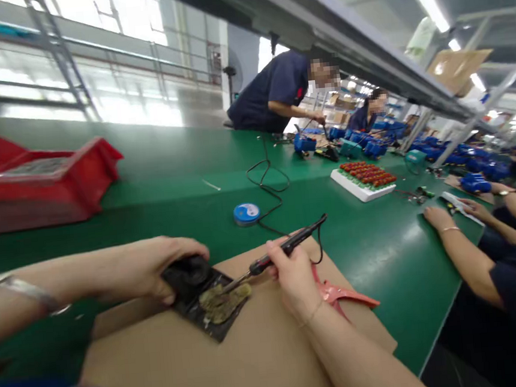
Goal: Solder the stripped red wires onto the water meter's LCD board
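Note:
My right hand (295,280) is wrapped round the black handle of a soldering iron (285,248). The iron's metal tip points down left into a yellowish, crumpled cleaning sponge (222,304). That sponge lies on a black soldering iron stand (189,290), which rests on a sheet of brown cardboard (201,367). My left hand (178,264) grips the stand's far left end, its fingers partly hidden behind it. Under and beyond my right wrist lie orange-red plier handles (343,294); the rest of that tool is hidden.
A red bin (54,187) stands at the left, and a blue round tin (246,214) sits ahead beside a black cable. A white tray of red and green parts (365,181) lies on the green bench (186,194). Co-workers' hands (441,218) work at the right; a shelf hangs overhead.

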Tool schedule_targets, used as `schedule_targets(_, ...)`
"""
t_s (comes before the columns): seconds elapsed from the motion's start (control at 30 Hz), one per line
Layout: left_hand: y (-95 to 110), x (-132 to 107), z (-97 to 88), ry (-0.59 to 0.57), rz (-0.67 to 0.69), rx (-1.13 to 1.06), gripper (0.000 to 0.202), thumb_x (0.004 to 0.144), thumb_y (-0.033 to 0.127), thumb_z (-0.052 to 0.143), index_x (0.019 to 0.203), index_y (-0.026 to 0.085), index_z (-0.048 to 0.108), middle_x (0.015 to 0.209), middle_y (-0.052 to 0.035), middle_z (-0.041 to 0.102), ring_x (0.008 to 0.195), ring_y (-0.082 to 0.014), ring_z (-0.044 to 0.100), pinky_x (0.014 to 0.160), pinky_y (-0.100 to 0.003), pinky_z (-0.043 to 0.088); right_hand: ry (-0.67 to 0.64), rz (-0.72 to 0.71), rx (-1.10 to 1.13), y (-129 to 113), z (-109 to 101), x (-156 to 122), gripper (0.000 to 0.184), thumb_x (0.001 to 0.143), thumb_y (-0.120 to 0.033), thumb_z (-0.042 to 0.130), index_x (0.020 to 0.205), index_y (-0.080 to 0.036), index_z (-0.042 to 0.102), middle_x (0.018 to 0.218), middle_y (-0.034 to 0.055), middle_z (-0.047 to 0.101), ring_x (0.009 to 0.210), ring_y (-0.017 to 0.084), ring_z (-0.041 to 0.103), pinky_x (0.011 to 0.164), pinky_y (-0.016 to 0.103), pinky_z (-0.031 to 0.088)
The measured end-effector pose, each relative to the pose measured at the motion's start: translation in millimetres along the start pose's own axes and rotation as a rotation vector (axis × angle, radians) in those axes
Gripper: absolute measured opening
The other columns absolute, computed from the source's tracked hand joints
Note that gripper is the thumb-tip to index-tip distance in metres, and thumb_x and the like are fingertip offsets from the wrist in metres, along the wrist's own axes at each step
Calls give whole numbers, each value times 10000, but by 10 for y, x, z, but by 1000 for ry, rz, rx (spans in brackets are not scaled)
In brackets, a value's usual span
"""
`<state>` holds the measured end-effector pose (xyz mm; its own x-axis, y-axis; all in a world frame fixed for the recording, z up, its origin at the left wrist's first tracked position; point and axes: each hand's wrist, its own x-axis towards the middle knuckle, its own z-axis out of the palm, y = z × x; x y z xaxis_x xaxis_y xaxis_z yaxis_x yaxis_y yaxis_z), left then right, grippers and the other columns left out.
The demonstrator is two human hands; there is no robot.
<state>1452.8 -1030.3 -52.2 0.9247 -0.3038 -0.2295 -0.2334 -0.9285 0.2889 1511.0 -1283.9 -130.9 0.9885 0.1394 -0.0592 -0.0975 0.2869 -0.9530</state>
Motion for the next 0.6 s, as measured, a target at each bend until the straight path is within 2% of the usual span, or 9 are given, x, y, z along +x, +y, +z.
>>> schedule_targets(0.07, 21, -18, -4, -71, -47, -72, 616, 628, 8, 722, 1197, 237, 666, 1114, 56, 723, 1047, -208, 675, 888, -256, 524, -10, 41, 7, -33, -36, -20, 386, 696, -460, 811, 817, -198, 556, 589, -82, 569, 449, 70, 476, 415, 196, 351)
schedule_targets(0.2, 89, 58, -71, -159, -73, -129, 618, 613, 37, 769, 1192, 221, 653, 1144, 8, 720, 1076, -220, 666, 893, -266, 520, -9, 58, 34, -116, -95, -51, 429, 648, -457, 854, 782, -197, 541, 561, -89, 567, 428, 60, 464, 405, 182, 344)
schedule_targets(0.43, 114, 64, -75, -201, -70, -90, 694, 596, 94, 844, 1246, 223, 636, 1233, -30, 706, 1152, -246, 660, 958, -266, 507, 22, 34, 95, -246, -137, -115, 445, 611, -402, 899, 785, -183, 553, 558, -91, 581, 406, 47, 462, 402, 174, 346)
schedule_targets(0.53, 206, 39, -215, -204, -43, -52, 970, 572, 172, 905, 1451, 206, 496, 1411, -97, 609, 1297, -289, 579, 1085, -318, 462, 86, 13, 155, -352, -196, -58, 451, 617, -422, 886, 744, -188, 522, 529, -104, 542, 393, 31, 407, 390, 170, 303)
schedule_targets(0.57, 258, 41, -282, -189, -27, -35, 989, 608, 231, 909, 1487, 205, 456, 1455, -111, 569, 1332, -294, 549, 1120, -335, 437, 109, 8, 179, -390, -221, -29, 452, 616, -428, 880, 734, -189, 515, 530, -101, 542, 393, 28, 393, 386, 169, 290)
schedule_targets(0.6, 319, 53, -350, -167, -10, -13, 917, 671, 292, 888, 1482, 209, 468, 1470, -114, 550, 1345, -295, 533, 1136, -346, 420, 132, 5, 204, -428, -247, 1, 452, 612, -430, 877, 726, -187, 513, 534, -95, 550, 395, 24, 384, 383, 166, 280)
